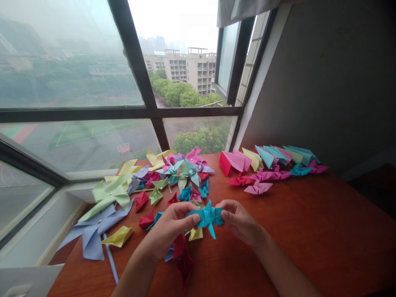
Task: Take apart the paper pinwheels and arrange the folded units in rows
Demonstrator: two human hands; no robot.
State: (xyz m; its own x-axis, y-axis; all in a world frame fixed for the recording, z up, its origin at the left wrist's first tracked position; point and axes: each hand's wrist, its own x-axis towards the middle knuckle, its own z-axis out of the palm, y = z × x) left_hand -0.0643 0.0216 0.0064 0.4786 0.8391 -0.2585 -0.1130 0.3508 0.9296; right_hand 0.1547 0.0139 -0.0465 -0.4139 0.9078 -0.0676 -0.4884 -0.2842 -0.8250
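Observation:
A bright blue folded paper piece (209, 216) is held up over the wooden table, with pointed tips above and below its middle. My left hand (177, 225) pinches its left end between thumb and fingers. On the other side, my right hand (238, 220) grips the right end the same way. Just below my left hand lie dark red folded papers (183, 258), partly hidden by the wrist. A small yellow paper (196, 234) shows beneath the blue piece.
Paper pinwheels (182, 171) and small folded boats (155, 196) crowd the table's (293, 239) left and back. Paper planes (236, 161) line the back right, with folded cranes (258, 188) before them. Windows (192, 113) stand behind; a wall (324, 82) rises at right.

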